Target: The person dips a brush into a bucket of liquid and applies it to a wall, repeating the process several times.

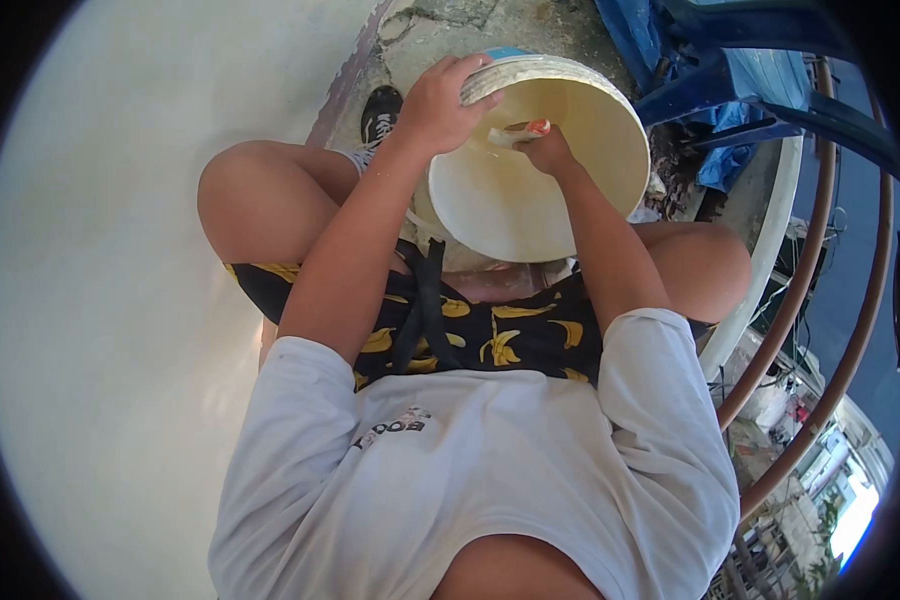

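A large cream-coloured bucket (610, 190) is tilted between my knees, its open mouth facing me. My left hand (445, 105) is closed over the upper left of its rim, thumb inside and fingers outside. Inside the mouth, my right hand (548, 152) is wrapped round a short whitish tool handle (508, 136) with a red-orange end. The tool's working part cannot be made out. Yellowish stains mark the bucket's inner wall, and its outer rim looks crusted and white. A patch of blue shows on the outside near the top.
A pale wall (120, 250) runs along the left. Blue plastic chair legs (690, 95) and blue sheeting (728, 165) are at the upper right. Brown metal railings (820, 400) curve down the right side. Rough concrete ground (430, 45) lies beyond the bucket, near a black shoe (381, 115).
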The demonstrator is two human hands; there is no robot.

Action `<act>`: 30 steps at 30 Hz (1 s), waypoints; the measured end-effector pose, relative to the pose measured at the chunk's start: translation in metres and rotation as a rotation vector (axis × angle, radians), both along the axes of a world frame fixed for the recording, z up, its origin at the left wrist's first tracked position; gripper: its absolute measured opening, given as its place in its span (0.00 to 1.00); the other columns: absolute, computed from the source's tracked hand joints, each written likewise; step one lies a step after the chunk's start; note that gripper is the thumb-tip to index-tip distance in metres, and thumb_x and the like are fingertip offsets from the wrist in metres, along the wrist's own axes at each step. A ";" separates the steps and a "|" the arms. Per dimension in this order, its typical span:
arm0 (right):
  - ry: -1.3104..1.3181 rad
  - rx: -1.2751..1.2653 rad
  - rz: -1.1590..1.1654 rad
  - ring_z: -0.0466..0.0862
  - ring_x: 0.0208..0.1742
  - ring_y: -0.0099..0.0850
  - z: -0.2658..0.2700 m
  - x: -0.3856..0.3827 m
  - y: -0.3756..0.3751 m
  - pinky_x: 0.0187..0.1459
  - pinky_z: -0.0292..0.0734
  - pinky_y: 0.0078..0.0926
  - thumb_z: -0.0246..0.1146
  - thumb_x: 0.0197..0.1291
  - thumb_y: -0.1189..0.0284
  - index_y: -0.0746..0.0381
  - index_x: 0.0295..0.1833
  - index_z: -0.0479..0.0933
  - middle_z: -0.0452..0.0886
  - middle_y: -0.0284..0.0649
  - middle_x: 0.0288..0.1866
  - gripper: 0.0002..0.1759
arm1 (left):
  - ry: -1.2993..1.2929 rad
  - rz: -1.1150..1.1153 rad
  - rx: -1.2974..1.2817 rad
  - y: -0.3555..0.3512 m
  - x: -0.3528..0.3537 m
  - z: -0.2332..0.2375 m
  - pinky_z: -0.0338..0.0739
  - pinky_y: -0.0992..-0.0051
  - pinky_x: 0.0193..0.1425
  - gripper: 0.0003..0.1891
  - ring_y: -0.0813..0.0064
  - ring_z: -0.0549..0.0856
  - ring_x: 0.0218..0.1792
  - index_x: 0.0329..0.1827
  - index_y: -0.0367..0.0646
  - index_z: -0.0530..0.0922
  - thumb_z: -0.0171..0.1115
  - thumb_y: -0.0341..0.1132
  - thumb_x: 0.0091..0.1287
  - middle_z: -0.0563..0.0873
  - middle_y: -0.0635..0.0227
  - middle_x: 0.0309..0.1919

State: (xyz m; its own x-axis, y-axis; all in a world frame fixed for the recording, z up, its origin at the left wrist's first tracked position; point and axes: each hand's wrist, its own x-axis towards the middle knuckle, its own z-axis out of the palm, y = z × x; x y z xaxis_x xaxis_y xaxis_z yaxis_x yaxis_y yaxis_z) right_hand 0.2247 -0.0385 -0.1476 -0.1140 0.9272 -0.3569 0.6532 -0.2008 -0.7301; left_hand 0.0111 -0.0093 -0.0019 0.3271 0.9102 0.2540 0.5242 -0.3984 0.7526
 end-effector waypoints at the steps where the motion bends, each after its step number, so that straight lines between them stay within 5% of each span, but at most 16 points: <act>1: 0.000 -0.010 0.013 0.83 0.46 0.34 -0.010 0.000 0.003 0.51 0.76 0.28 0.68 0.50 0.73 0.51 0.48 0.83 0.84 0.39 0.45 0.17 | 0.000 0.013 -0.010 0.001 0.001 0.000 0.75 0.64 0.50 0.23 0.55 0.81 0.45 0.54 0.43 0.77 0.67 0.43 0.58 0.81 0.56 0.42; 15: 0.103 -0.098 -0.039 0.82 0.45 0.26 -0.064 0.002 0.007 0.49 0.75 0.24 0.69 0.49 0.76 0.54 0.48 0.83 0.85 0.36 0.43 0.17 | 0.028 -0.047 -0.010 -0.007 0.005 0.002 0.74 0.66 0.49 0.23 0.58 0.81 0.44 0.56 0.44 0.76 0.67 0.42 0.58 0.80 0.60 0.41; 22: 0.138 -0.043 -0.026 0.80 0.51 0.31 -0.076 0.004 0.001 0.55 0.73 0.30 0.68 0.52 0.73 0.58 0.52 0.79 0.83 0.39 0.49 0.19 | 0.020 -0.068 -0.013 -0.010 0.004 0.004 0.75 0.67 0.49 0.23 0.58 0.81 0.43 0.55 0.43 0.76 0.68 0.40 0.58 0.80 0.60 0.41; 24: 0.155 -0.025 -0.049 0.83 0.43 0.27 -0.081 0.001 0.003 0.48 0.77 0.26 0.68 0.50 0.76 0.53 0.48 0.83 0.85 0.36 0.42 0.17 | -0.006 -0.079 -0.012 -0.009 0.004 0.004 0.75 0.68 0.49 0.22 0.59 0.81 0.43 0.55 0.43 0.76 0.68 0.39 0.58 0.81 0.60 0.41; 30: 0.073 0.013 -0.051 0.84 0.43 0.33 -0.089 -0.001 0.001 0.47 0.77 0.29 0.70 0.48 0.73 0.55 0.47 0.83 0.85 0.40 0.42 0.17 | 0.006 -0.077 -0.021 -0.010 0.004 0.004 0.74 0.68 0.50 0.22 0.59 0.81 0.45 0.55 0.42 0.76 0.68 0.39 0.58 0.81 0.59 0.42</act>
